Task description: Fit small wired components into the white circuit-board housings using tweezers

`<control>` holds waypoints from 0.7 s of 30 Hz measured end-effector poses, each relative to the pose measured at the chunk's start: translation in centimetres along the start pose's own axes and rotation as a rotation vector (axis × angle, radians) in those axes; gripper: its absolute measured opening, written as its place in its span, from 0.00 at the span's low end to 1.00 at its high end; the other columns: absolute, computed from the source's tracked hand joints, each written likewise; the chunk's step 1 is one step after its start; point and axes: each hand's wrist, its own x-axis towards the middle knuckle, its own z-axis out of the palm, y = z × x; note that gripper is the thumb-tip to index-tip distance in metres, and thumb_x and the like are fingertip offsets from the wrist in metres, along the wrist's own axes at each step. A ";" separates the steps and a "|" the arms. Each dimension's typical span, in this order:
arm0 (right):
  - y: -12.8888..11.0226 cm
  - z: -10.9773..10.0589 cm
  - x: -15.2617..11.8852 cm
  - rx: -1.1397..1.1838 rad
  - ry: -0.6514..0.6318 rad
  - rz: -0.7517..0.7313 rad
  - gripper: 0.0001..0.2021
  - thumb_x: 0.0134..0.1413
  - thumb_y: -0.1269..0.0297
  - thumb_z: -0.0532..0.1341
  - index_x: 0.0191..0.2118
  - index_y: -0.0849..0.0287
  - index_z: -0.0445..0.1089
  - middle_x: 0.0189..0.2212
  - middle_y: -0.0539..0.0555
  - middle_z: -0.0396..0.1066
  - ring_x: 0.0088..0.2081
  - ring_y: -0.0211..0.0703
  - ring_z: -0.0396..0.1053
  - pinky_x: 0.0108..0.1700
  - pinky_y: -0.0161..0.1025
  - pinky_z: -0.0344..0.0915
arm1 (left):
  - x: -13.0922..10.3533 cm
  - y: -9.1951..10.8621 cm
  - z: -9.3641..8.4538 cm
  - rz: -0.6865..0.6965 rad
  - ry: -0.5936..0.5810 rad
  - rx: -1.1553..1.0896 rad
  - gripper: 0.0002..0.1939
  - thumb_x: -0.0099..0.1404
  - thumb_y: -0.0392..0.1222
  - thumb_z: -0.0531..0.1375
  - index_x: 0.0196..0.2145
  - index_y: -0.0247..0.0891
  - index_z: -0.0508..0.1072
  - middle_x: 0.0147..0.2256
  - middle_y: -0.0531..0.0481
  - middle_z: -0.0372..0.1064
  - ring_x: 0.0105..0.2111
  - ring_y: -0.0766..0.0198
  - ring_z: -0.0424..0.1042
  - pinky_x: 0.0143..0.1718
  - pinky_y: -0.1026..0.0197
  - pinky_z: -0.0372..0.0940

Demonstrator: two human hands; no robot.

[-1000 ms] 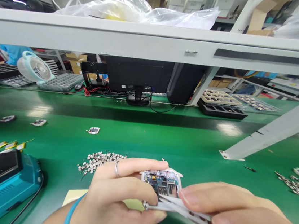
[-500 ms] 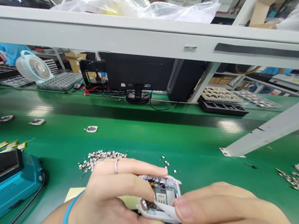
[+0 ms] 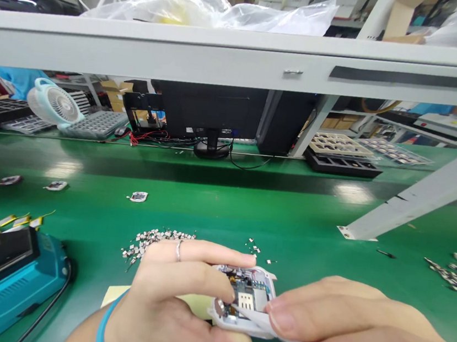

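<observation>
So my left fingers (image 3: 209, 280) are pinched around a small white casing (image 3: 270, 287) with its electronics showing. It sits right between them, thumb under the near edge, one finger reaching over the board and the ringed one along the far side. My right fingers (image 3: 302, 320) are just off the casing's right side, clamped on a pale pointed tool (image 3: 258, 320), which slants in over the near part of the board. Its tip is right by the slotted metal piece (image 3: 244, 301) and near a round silver part (image 3: 219, 306) in the near left corner.

There's a pale yellow sheet (image 3: 112, 293) under my left wrist, and a teal and black machine (image 3: 14, 289) off to the left.

A bit further up the green bench (image 3: 209, 191) there's a heap of tiny metal parts (image 3: 145, 241) just beyond my left fingers, plus a few loose bits (image 3: 253, 247) past the casing. Three more open casings (image 3: 138, 197) are spaced out beyond the heap and to its left. Way at the back: a black monitor (image 3: 215, 111) and a light blue fan (image 3: 59, 105).
</observation>
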 end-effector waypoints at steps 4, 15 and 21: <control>0.0 -0.1 -0.1 0.015 0.000 -0.005 0.19 0.48 0.77 0.62 0.47 0.62 0.59 0.40 0.60 0.70 0.43 0.48 0.68 0.44 0.35 0.71 | 0.0 0.1 0.1 0.000 0.006 -0.015 0.09 0.51 0.40 0.63 0.26 0.35 0.65 0.38 0.48 0.71 0.32 0.69 0.73 0.33 0.76 0.68; -1.1 4.5 1.1 -0.012 0.689 0.211 0.08 0.57 0.62 0.56 0.29 0.54 0.68 0.24 0.46 0.72 0.25 0.37 0.72 0.31 0.29 0.72 | -0.1 0.0 -0.1 0.006 -0.005 -0.048 0.11 0.51 0.39 0.64 0.28 0.35 0.65 0.40 0.48 0.71 0.35 0.68 0.72 0.36 0.74 0.68; -0.8 3.7 0.6 0.024 0.576 0.184 0.04 0.55 0.64 0.58 0.32 0.55 0.69 0.26 0.48 0.73 0.27 0.40 0.72 0.32 0.31 0.73 | -0.2 -0.2 0.0 0.030 -0.010 -0.061 0.10 0.52 0.39 0.64 0.29 0.34 0.66 0.41 0.46 0.70 0.37 0.66 0.72 0.40 0.72 0.68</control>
